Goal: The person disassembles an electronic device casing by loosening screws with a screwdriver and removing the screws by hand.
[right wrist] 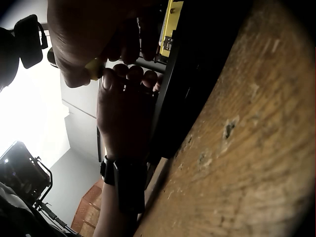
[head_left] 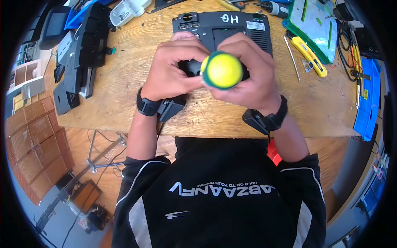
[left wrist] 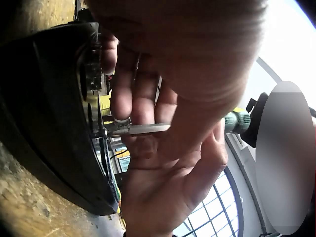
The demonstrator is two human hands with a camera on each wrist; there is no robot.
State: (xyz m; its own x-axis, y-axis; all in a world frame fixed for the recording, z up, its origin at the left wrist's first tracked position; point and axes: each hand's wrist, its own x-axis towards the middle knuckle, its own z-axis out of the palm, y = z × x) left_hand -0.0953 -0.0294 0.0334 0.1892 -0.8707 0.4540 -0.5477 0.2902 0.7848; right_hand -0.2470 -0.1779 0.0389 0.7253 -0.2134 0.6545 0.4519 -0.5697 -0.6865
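Note:
A screwdriver with a yellow-and-green handle (head_left: 223,71) stands upright over a black device casing (head_left: 258,39) marked with white letters. My right hand (head_left: 252,72) grips the handle, its fingers curled round it. From the other side, my left hand (head_left: 175,68) pinches the screwdriver with thumb and fingers, just below the handle's top in the head view. In the left wrist view the metal shaft (left wrist: 148,129) runs between the fingers towards the casing (left wrist: 54,118), its tip right at the casing's face. The hands hide the middle of the casing in the head view.
Right of the casing lie a thin metal rod (head_left: 292,58), a yellow utility knife (head_left: 308,56) and a green-and-white board (head_left: 312,29). A blue tray (head_left: 368,99) stands at the right edge. Black plastic parts (head_left: 89,37) and a white container (head_left: 124,12) stand at left.

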